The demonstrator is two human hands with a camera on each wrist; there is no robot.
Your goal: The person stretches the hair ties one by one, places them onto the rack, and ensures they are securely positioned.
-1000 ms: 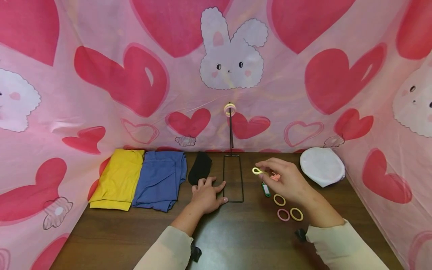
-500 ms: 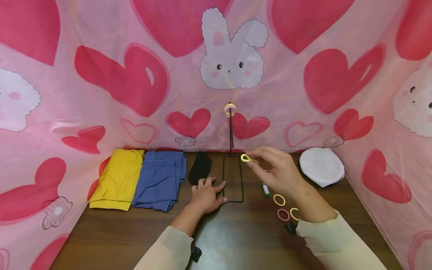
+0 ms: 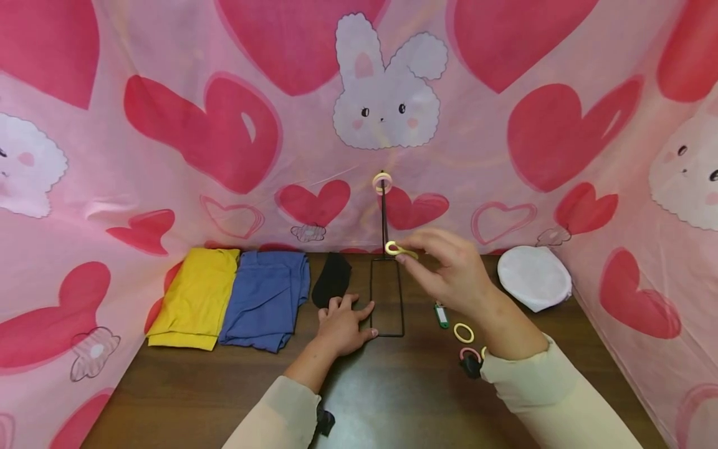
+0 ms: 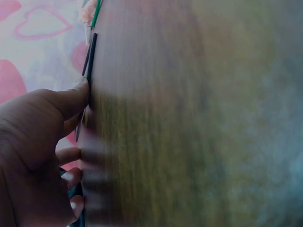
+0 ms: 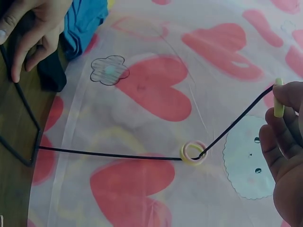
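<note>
Pinching yellow ring [image 3: 394, 249] flat in right hand [image 3: 449, 274] grip | left hand [image 3: 343, 324] relaxed, pressing stand base [image 3: 387, 299]

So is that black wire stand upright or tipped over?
Upright: the black wire stand rises from its frame flat on the table, steadied by the left hand.

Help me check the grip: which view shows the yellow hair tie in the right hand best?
The head view: the yellow hair tie shows as a ring pinched by the right hand. The right wrist view shows it edge-on; the left wrist view misses it.
</note>
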